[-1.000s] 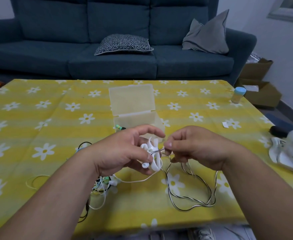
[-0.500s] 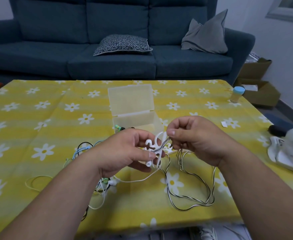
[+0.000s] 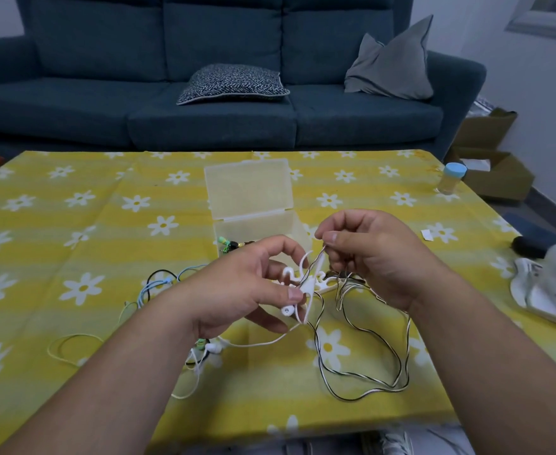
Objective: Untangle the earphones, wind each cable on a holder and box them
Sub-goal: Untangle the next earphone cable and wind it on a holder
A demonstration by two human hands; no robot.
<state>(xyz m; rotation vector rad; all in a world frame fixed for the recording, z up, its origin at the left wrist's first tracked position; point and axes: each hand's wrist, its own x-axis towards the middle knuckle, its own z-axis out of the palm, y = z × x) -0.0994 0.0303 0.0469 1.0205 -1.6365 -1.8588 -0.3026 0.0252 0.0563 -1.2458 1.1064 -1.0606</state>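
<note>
Blue sofa (image 3: 204,119) fills the bkgd, well beyond both grips, w/ a patterned cushion (image 3: 234,83) and a grey cushion (image 3: 391,70) on it. Nearer, the desk (image 3: 73,231) in its yellow daisy cloth runs under everything. Far off to the R of the R grip: cardboard cartons (image 3: 496,169) on the floor and a white fan base (image 3: 545,284) at the desk edge.

Clear box (image 3: 250,195) sits just beyond the grips, lid flipped up and back; something green and black lies inside, too small to tell more.

Now the hands, both over the desk centre. L hand (image 3: 237,297): grip clenched on the white holder (image 3: 306,284), thumb pressed on top, fingers curled beneath. R hand (image 3: 375,257): thumb and forefinger pinching the striped cable (image 3: 362,394) just above and R of the holder. From that pinch the blk-and-white cable runs down to the holder, and its slack drops below the R grip into big loose loops on the cloth.

Left of the L grip, partly behind the wrist, a tangle (image 3: 158,280) of blue, black, green and pale yellow leads lies on the desk.

Blue-capped jar (image 3: 452,177) stands far R, beyond the R grip.

Smallest: a white earbud (image 3: 287,311) tucked right under the L thumb, touching the holder.
</note>
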